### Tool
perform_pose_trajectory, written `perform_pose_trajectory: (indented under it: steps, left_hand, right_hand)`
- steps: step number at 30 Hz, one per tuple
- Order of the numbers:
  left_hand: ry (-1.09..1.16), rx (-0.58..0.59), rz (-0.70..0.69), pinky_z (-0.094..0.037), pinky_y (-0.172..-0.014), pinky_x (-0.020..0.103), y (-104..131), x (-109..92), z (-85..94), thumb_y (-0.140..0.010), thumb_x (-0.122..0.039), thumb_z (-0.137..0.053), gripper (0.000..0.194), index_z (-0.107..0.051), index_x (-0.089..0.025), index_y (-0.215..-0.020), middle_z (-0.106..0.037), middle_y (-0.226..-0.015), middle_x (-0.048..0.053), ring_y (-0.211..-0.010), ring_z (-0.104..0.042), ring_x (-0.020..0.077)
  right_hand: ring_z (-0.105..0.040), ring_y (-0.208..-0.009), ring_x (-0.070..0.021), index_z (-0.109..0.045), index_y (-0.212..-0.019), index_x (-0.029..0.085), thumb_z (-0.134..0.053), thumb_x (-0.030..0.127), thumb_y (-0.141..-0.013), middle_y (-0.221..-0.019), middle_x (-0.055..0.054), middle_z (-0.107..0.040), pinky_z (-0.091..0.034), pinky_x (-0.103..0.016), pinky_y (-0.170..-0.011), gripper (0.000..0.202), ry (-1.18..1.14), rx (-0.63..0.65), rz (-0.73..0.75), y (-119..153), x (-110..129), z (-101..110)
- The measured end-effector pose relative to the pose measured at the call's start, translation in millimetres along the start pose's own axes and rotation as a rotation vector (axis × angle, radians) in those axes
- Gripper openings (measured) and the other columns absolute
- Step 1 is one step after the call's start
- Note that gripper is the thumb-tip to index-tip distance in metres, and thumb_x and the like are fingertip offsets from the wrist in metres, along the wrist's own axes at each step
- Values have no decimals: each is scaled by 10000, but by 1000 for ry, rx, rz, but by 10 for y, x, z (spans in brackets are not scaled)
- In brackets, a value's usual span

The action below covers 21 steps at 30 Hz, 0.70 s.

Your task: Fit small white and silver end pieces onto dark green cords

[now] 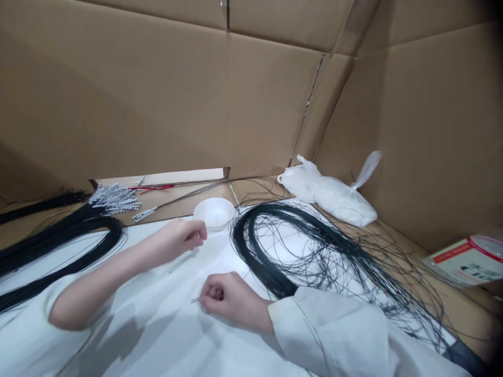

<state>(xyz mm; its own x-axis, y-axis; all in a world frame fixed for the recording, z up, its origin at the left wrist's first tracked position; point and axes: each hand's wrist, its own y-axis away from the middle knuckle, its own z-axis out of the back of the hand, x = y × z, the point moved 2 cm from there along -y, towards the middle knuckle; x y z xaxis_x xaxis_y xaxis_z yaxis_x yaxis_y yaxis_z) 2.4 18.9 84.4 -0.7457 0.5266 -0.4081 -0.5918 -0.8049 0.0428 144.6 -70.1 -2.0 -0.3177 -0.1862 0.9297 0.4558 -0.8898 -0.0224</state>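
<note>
My right hand [233,301] is closed in a pinch above the white surface. From its fingertips juts the short end of a thin wire [194,300]. Just in front of a small white bowl [214,212] hovers my left hand [183,238], its fingers curled together; whatever they hold, if anything, is too small to make out. A large looped bundle of thin dark wires [259,256] lies beyond and to the right of my right hand, partly under my right sleeve. The inside of the bowl looks white, and no contents can be made out.
More black wire bundles [58,238] lie at the left, one with many white beaded tips [113,199]. A knotted white plastic bag [330,193] rests at the back right. A red-and-white labelled package [467,259] is at far right. Cardboard walls [157,104] enclose the workspace.
</note>
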Motion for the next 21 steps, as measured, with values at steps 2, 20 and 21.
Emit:
perform_pose_trajectory:
  steps: [2,20,21]
  left_hand:
    - [-41,35,-2,-347,-533,205,89,31,-173,-772,-224,-419,118,-533,-201,-750,-594,-636,-13,-556,-514,124]
    - [42,8,-41,-388,-595,219,-1,286,-509,-708,-177,-460,145,-597,-177,-757,-599,-741,28,-642,-530,139]
    - [49,9,-43,-391,-598,219,4,282,-501,-710,-180,-463,149,-600,-175,-767,-599,-746,30,-646,-532,140]
  right_hand:
    - [-458,-542,-62,-584,-678,149,-517,169,-695,-590,24,-554,-331,-147,-489,72,20,20,14,35,15,-24]
    - [-450,-535,-41,-565,-691,161,-512,160,-730,-583,47,-532,-335,-131,-511,65,71,69,66,117,15,-94]
    - [-446,-533,-42,-566,-688,160,-513,160,-728,-581,46,-530,-332,-133,-508,67,66,71,64,118,10,-97]
